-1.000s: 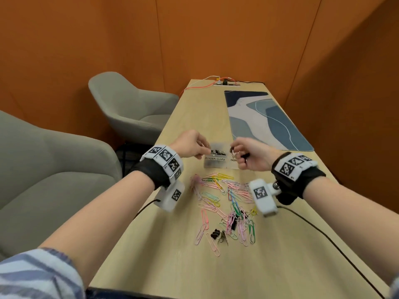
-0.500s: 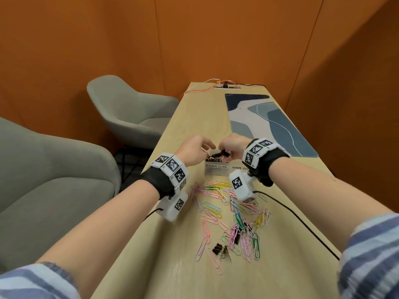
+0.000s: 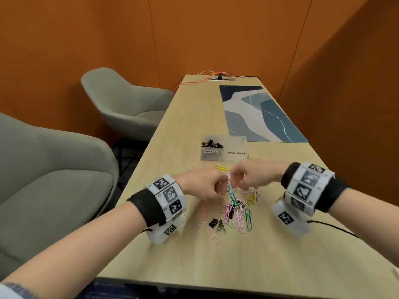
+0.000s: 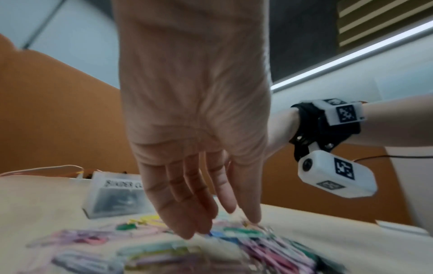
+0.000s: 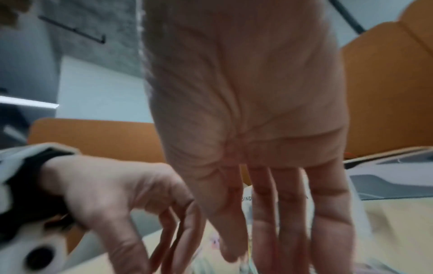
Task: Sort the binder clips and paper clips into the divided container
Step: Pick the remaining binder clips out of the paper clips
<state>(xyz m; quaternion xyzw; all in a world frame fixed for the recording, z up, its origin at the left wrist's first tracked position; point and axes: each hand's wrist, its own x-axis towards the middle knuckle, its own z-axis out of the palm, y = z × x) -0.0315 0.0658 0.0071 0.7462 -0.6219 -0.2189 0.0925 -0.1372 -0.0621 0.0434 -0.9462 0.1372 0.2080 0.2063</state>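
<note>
The clear divided container (image 3: 224, 157) stands beyond the pile. Its left half, labelled BINDER CLIPS, holds black binder clips (image 3: 211, 144); the half labelled PAPER CLIPS looks empty. Coloured paper clips (image 3: 238, 212) lie heaped on the table, with loose black binder clips (image 3: 213, 222) at the near left edge. My left hand (image 3: 207, 186) and right hand (image 3: 245, 178) hang side by side over the heap. In the wrist views, the left fingers (image 4: 187, 218) and right fingers (image 5: 269, 231) point straight down at the blurred clips (image 4: 164, 246). I see nothing held in either hand.
A blue patterned mat (image 3: 259, 113) lies on the far right of the table, and cables with a power socket (image 3: 219, 77) lie at the far end. Two grey armchairs (image 3: 121, 104) stand to the left. A black cable (image 3: 332, 226) runs from my right wrist.
Both hands have drawn back from the container to the heap of clips near me. The black binder clip that the right hand held at the container is no longer in it.
</note>
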